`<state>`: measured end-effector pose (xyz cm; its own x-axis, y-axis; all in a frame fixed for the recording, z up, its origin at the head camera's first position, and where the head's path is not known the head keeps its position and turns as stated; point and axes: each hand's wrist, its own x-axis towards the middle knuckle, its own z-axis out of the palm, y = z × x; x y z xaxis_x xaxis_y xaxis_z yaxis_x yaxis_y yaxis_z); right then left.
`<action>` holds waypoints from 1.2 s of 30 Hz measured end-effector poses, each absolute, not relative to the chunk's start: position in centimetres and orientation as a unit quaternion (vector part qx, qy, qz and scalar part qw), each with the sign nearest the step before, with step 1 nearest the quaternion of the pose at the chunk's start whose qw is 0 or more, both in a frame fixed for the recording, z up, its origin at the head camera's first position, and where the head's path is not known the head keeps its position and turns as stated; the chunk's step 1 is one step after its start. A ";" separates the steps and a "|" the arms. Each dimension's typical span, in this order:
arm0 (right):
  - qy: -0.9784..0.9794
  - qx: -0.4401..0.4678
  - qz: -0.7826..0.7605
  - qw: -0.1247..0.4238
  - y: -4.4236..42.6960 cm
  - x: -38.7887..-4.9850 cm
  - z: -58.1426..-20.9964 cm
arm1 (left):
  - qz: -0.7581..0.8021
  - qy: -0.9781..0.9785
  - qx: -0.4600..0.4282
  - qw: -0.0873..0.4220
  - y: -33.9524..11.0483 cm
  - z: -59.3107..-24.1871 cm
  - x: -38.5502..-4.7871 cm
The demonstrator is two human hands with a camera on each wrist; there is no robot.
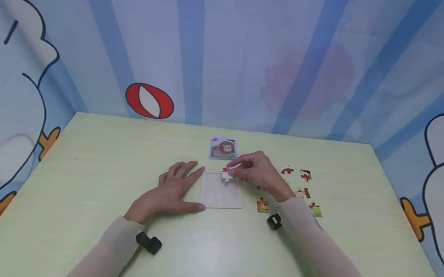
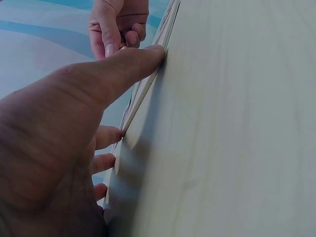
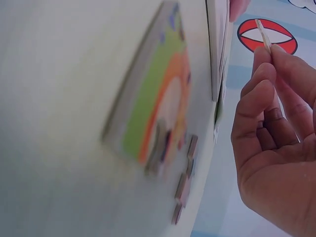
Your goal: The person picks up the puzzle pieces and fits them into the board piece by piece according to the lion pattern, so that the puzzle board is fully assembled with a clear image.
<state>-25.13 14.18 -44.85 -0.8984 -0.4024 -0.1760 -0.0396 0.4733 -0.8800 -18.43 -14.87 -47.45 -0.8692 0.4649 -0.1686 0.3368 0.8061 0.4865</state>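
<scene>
A jigsaw puzzle piece [image 1: 225, 174], white with a pink patch, is pinched between the thumb and a finger of my right hand [image 1: 256, 171]. It is held over the upper right part of a pale square puzzle tray [image 1: 220, 194]. In the right wrist view the piece [image 3: 263, 34] appears edge-on between the fingertips. My left hand [image 1: 176, 192] rests at the tray's left side with fingers spread, its thumb by the lower left corner and its index finger by the upper left. The left wrist view shows the thumb [image 2: 140, 59] against the tray's edge.
Several loose puzzle pieces [image 1: 262, 205] lie on the table to the tray's right, partly hidden under my right forearm. A square picture card with a lion [image 1: 223, 149] lies behind the tray. A patterned curtain [image 1: 229, 59] stands along the table's back edge.
</scene>
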 end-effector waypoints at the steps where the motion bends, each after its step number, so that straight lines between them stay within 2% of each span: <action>1: 0.838 -0.131 -0.497 0.184 14.1 -25.1 -44.9 | 0.226 0.940 0.213 0.141 -14.9 -47.4 -18.4; 36: 0.858 -0.109 -0.451 0.220 10.7 -25.5 -45.2 | 0.234 0.938 0.212 0.140 -15.0 -47.3 -18.3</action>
